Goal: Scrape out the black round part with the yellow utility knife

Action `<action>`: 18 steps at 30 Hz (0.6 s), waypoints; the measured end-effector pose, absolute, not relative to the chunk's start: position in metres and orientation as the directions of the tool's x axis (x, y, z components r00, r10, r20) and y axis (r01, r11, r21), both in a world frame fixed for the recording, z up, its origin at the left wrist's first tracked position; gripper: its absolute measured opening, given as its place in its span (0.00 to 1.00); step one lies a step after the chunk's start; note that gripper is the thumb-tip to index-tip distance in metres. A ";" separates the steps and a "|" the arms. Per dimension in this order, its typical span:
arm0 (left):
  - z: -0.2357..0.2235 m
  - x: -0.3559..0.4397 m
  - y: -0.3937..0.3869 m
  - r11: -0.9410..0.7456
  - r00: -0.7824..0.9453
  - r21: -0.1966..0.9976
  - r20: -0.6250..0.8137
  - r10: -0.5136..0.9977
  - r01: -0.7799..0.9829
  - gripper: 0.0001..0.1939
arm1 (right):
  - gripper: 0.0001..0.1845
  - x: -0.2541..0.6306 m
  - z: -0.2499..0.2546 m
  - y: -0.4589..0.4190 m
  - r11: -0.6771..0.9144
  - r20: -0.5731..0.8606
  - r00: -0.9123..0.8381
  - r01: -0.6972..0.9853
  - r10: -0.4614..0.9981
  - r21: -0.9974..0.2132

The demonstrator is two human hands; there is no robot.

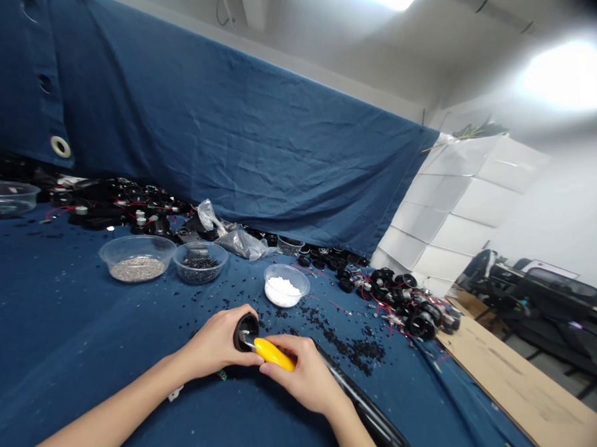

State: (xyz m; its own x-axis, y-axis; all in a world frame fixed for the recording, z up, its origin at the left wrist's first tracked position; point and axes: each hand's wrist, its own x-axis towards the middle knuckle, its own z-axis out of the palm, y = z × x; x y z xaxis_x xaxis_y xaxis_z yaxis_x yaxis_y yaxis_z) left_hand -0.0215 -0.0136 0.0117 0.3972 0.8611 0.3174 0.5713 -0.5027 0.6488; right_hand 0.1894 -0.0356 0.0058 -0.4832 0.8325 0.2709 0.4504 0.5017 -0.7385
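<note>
My left hand (223, 339) is closed around a black round cup-shaped part (242, 325), its open side turned to the right. In my right hand (306, 370) is a yellow-handled tool (272, 353) with a short metal shank. The tip goes into the mouth of the black part, so its shape is hidden. Beneath my right forearm, a long glossy black tube (360, 400) lies slanting on the blue cloth (229, 434). A small clear bowl of white pieces (286, 284) stands just beyond both hands.
Small black bits (352, 347) are scattered right of the hands. Further left stand a clear bowl of small metallic pieces (137, 258) and a bowl of dark screw-like pieces (201, 262). Black parts with red wires (407, 301) are heaped along the back and right, below a blue curtain (233, 127).
</note>
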 end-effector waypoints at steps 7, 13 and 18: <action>0.013 -0.021 -0.014 -0.484 0.390 0.662 0.300 0.871 0.572 0.23 | 0.16 0.189 0.005 -0.035 0.506 0.278 -0.475 0.463 0.835 -0.728; 0.015 -0.020 -0.015 -0.475 0.388 0.655 0.287 0.876 0.587 0.23 | 0.16 0.189 0.005 -0.036 0.502 0.279 -0.471 0.458 0.837 -0.734; 0.014 -0.020 -0.016 -0.483 0.370 0.644 0.315 0.874 0.594 0.22 | 0.14 0.188 0.008 -0.037 0.508 0.303 -0.447 0.466 0.842 -0.724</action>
State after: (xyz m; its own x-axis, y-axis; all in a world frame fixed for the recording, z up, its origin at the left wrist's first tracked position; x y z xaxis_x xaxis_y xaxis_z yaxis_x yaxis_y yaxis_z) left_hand -0.0202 -0.0158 0.0138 0.3696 0.8742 0.3148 0.5935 -0.4828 0.6439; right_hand 0.1885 -0.0367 0.0081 -0.4471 0.8416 0.3029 0.4662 0.5083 -0.7241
